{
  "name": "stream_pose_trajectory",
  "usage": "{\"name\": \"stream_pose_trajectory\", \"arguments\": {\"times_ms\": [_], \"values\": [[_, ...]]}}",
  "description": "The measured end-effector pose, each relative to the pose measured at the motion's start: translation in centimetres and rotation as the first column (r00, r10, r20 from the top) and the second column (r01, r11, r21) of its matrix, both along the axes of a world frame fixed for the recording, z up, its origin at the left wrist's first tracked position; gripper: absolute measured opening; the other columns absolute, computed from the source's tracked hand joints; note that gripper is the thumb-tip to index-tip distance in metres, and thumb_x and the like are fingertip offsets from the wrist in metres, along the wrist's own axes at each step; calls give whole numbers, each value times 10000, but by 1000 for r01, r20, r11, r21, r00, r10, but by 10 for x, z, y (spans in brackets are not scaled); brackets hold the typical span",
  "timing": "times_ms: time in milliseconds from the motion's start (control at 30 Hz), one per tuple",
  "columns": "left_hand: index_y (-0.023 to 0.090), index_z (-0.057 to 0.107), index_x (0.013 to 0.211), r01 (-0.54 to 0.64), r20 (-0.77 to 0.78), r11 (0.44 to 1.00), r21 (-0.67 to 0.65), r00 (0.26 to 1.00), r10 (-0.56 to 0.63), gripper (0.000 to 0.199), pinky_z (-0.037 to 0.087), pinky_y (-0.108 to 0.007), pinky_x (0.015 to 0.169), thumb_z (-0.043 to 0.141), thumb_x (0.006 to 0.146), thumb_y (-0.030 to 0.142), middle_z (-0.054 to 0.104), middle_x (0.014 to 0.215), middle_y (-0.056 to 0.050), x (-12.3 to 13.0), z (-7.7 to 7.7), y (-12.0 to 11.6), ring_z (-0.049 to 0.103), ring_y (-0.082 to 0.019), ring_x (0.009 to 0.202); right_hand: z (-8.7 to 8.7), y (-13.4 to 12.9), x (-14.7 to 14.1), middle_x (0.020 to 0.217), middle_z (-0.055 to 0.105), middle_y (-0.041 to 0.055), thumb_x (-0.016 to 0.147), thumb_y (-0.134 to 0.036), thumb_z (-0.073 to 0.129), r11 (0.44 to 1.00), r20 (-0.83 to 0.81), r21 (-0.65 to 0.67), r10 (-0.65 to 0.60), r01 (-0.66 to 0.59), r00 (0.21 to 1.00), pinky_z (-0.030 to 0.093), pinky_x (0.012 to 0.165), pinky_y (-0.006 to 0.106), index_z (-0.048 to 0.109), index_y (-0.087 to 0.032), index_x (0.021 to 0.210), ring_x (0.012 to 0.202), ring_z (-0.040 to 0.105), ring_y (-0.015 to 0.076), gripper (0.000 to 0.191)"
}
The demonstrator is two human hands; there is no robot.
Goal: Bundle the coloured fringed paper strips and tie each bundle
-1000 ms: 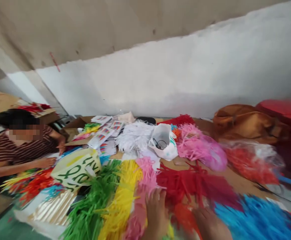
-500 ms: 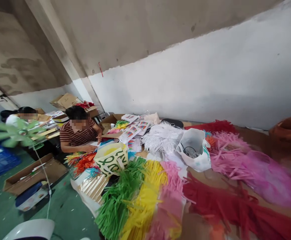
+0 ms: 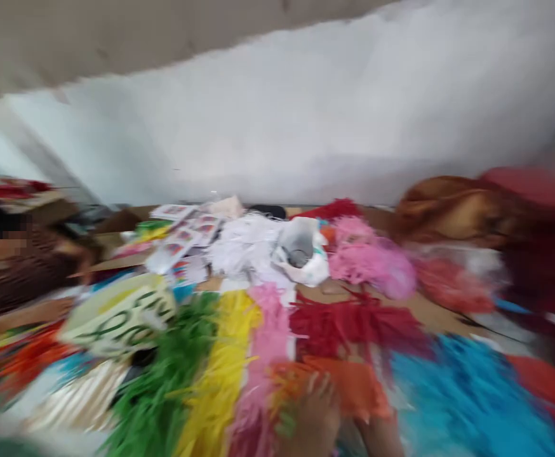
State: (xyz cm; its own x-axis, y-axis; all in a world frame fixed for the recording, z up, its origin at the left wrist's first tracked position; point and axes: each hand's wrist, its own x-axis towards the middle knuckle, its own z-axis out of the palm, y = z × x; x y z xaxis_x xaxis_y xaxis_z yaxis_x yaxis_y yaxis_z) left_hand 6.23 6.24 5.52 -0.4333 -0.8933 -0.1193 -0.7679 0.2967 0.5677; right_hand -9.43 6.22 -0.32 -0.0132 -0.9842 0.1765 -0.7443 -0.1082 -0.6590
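Observation:
My left hand (image 3: 318,412) is at the bottom centre, blurred, its fingers bent over a bunch of orange, yellow and green paper strips (image 3: 284,397). To its right, my right hand (image 3: 380,435) reaches beneath an orange fringed paper bundle (image 3: 358,384); its fingers are mostly hidden and smeared. Left of the hands lie pink (image 3: 268,336), yellow (image 3: 225,362) and green fringed paper (image 3: 173,362). Beyond them spreads a dark red fringed bundle (image 3: 354,324). Close by on the right is a large blue fringed bundle (image 3: 468,400).
A white bag (image 3: 313,270) stands behind, beside white paper strips (image 3: 242,244) and printed cards (image 3: 173,247). A cream bag with green lettering (image 3: 115,317) is at left, near another person (image 3: 25,273). Brown cloth (image 3: 453,206) lies at the far right. The wall (image 3: 277,127) closes the back.
My view has swung right and down. Both my hands and the orange paper now show at the bottom; the blue bundle has come into view. The fan and floor boxes have left the picture.

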Motion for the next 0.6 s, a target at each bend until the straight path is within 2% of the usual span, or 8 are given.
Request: {"name": "stream_pose_trajectory", "arguments": {"times_ms": [100,167,233,267,333,400,433,600], "values": [[180,664,1218,14,112,993,117,993,-27,415,338,-593,1159,402,917,65,626,1342,-161,-14,-18,3,496,-274,1352,-5,18,-77,908,751,134,819,-457,444,981,120,92,-180,169,976,591,766,434,709,-222,902,900,719,322,363],[121,662,1220,19,180,986,167,982,-50,396,311,-552,1188,400,924,84,599,1359,-194,-20,-26,3,457,-278,1379,0,31,-115,922,743,157,844,-454,414,924,161,137,-376,356,913,600,700,412,673,-182,965,842,726,311,395],[103,656,1230,16,238,980,199,969,-64,400,305,-510,1199,402,921,93,597,1362,-192,-26,-29,5,460,-274,1375,6,43,-130,954,722,189,877,-438,415,850,72,36,-527,526,847,590,692,416,626,-146,1031,830,715,310,392],[109,655,1235,11,262,978,207,963,-66,400,308,-496,1198,404,923,105,604,1359,-182,-29,-28,6,475,-272,1365,8,48,-128,979,714,192,888,-423,438,855,5,-64,-516,515,857,582,723,419,615,-146,1047,855,707,308,365],[138,657,1239,5,297,978,207,952,-67,392,299,-486,1199,424,925,147,624,1349,-157,-34,-25,7,504,-269,1342,9,53,-108,1039,708,164,875,-391,517,950,-148,-220,-258,222,955,544,852,423,621,-182,1062,961,680,300,299],[168,681,1207,10,313,982,191,947,-71,378,268,-479,1205,435,920,170,661,1305,-131,-36,-18,6,539,-260,1302,8,49,-79,1071,712,110,839,-369,576,969,-249,-176,127,-174,960,487,957,411,645,-232,1065,1024,655,280,274],[174,708,1156,14,317,983,182,946,-73,363,259,-476,1204,435,915,168,689,1254,-122,-36,-14,4,564,-257,1266,8,45,-67,1037,720,85,835,-339,582,962,-260,-100,219,-252,941,471,967,393,661,-243,1029,999,655,260,230],[232,761,897,18,298,980,198,952,-78,302,388,-392,1062,461,912,204,760,986,-42,-14,0,-13,649,-219,1054,24,15,-62,829,722,19,898,-214,527,936,-193,309,238,-171,952,432,871,291,686,-223,816,859,647,180,179]]}}
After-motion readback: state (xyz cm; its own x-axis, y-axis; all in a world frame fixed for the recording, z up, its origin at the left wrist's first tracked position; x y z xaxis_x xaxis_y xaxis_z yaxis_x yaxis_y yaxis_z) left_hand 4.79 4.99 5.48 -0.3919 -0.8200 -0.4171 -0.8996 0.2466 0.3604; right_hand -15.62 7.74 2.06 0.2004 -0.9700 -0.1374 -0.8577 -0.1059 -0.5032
